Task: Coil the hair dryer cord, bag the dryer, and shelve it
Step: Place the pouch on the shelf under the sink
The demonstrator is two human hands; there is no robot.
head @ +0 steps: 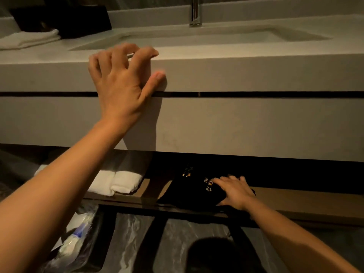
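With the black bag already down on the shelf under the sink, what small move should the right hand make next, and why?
Probably nudge the black bag a little further back, then let go. The right hand lies flat on it, and its near corner sits at the front edge of the shelf, beside the rolled white towels. The left hand is only bracing on the counter.

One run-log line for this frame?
stage: shelving | right hand: flat on black bag, on shelf | left hand: braced on counter edge
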